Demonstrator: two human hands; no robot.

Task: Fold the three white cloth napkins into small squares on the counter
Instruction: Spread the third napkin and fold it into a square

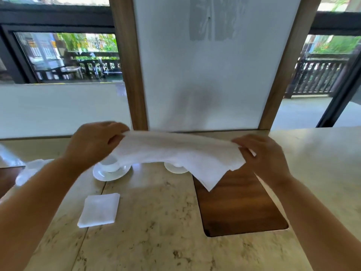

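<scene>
Marble counter, inset wood panel, window behind.

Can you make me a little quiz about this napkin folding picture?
1. True or false: both hands hold the same napkin in the air.
2. How many napkins are already folded into a square on the counter?
3. What sits under the cup? A) saucer B) wooden board C) folded napkin

Key:
1. True: the left hand and right hand each grip one end.
2. One, the folded napkin.
3. A, the saucer.
</scene>
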